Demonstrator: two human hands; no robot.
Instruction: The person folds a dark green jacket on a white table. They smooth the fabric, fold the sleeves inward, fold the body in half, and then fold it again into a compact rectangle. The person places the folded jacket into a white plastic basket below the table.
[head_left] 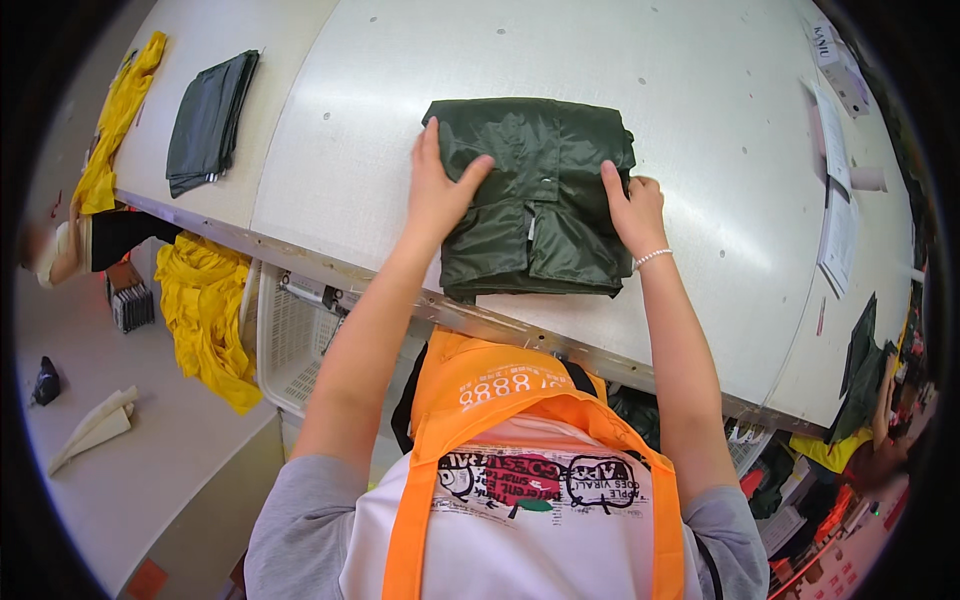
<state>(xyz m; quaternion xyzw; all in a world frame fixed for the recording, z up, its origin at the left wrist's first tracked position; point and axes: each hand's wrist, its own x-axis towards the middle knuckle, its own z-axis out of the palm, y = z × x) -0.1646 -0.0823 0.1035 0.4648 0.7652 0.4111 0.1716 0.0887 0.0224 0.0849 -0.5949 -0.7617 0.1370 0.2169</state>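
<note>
A dark green jacket (500, 140), shiny and folded into a rough square, lies on the pale table in front of me. A short front opening with a small white tag shows in its lower half. Along its left edge rests my left hand (440, 195), open, the thumb spread over the cloth and the fingers stretched toward the far corner. My right hand (637, 215) is at the right edge, its thumb on top of the fabric and its fingers curled around the side, partly hidden. A beaded bracelet circles that wrist.
Left on the table (360, 60) lies a stack of folded dark green garments (212, 120), near a yellow garment (120, 120). Yellow cloth (205, 310) hangs beside a white basket (295, 345) below the edge. Papers (838, 220) and a box (840, 70) are at right. Other people work at both sides.
</note>
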